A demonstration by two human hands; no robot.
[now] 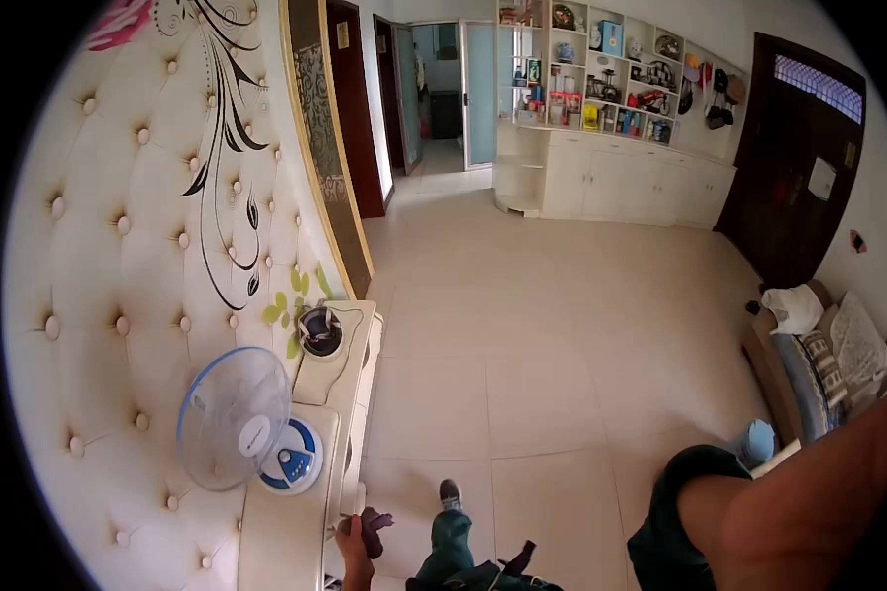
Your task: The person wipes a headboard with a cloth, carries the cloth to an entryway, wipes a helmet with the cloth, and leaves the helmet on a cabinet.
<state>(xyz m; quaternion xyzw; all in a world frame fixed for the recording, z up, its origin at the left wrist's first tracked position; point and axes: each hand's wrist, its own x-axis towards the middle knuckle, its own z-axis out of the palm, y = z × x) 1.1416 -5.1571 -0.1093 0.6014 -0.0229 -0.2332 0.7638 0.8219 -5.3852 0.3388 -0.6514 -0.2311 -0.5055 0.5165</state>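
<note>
My left hand [353,544] is closed around a crumpled dark purple-brown cloth [373,532], low in the view beside the front of a cream cabinet [291,537]. Whether the fingers also touch the cabinet's front cannot be made out. On the cabinet top stands a small fan [256,433] with a clear, blue-rimmed guard and a white and blue base. Behind it is a round dark container [320,333] with things in it. My right forearm [808,492] is raised close to the camera, its green sleeve bunched; the right hand lies outside the frame.
Tiled floor [542,345] stretches ahead to a white shelving unit [611,172] holding ornaments. A dark door [793,158] is at the right, above a sofa [788,364] with cushions. Near it is a light-blue cylindrical thing [756,443]. A tufted wall panel [118,276] lines the left.
</note>
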